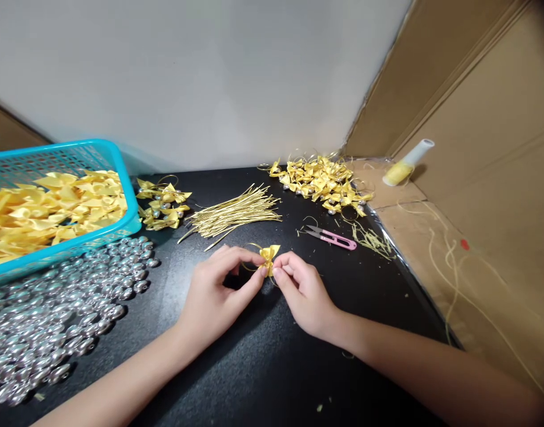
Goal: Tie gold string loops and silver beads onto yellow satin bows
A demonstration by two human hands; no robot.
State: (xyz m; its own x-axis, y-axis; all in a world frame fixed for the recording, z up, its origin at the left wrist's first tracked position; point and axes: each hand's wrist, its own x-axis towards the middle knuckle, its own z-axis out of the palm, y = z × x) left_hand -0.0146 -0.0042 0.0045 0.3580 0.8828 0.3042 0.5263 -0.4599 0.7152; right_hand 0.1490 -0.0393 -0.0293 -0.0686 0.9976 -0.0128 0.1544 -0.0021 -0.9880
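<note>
A yellow ribbon bow (269,254) is held just above the black table, between both hands. My left hand (225,284) pinches its left side between thumb and index finger. My right hand (305,290) is closed at the bow's right edge, thumb against fingertips; a thin cord seems to run there, though what exactly the fingertips grip is hidden. A loop of gold cord curves out behind the bow on the left. Beyond the hands lies a bundle of cut gold cords (236,212). Pink-handled thread snips (331,237) rest to the right of it.
A turquoise basket (131,201) of yellow bows stands at left, with many silver beads (76,314) in front. Finished-looking bows with beads lie in a small group (162,204) and a larger pile (320,181). Thread scraps (372,240) and a thread spool (407,163) are at right.
</note>
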